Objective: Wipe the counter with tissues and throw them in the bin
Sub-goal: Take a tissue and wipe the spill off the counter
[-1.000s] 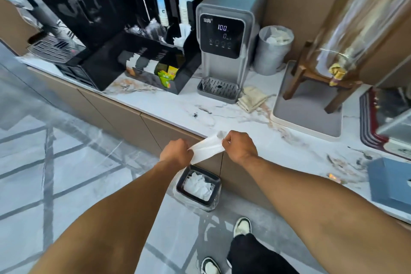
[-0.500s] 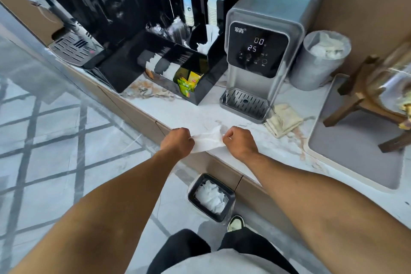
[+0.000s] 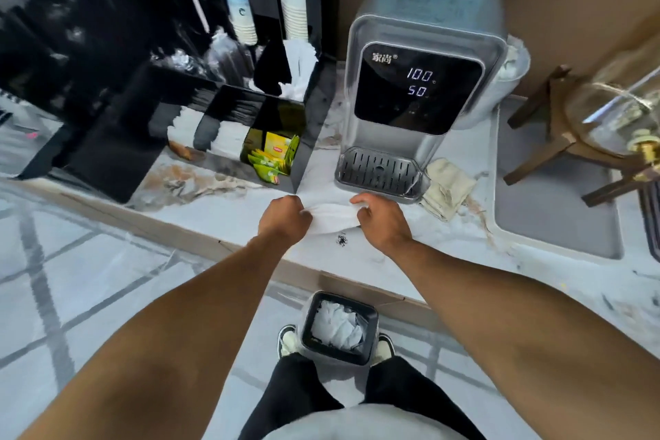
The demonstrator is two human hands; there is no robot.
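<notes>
A white tissue (image 3: 330,216) is stretched between my two hands over the white marble counter (image 3: 228,211), just in front of the water dispenser. My left hand (image 3: 284,218) grips its left end and my right hand (image 3: 382,220) grips its right end. Whether the tissue touches the counter I cannot tell. A small dark speck (image 3: 341,239) lies on the counter just below the tissue. On the floor between my feet stands a small black bin (image 3: 371,323) with crumpled white tissues inside.
A grey water dispenser (image 3: 421,96) stands behind the tissue, a folded beige cloth (image 3: 448,187) to its right. A black organiser (image 3: 228,125) with tea bags and paper cups sits left. A grey tray (image 3: 550,211) with a wooden stand and glass jar is right.
Both hands have carried the tissue forward from the counter's front edge onto the counter, close to the dispenser. My view has moved closer and now looks straight down over the bin.
</notes>
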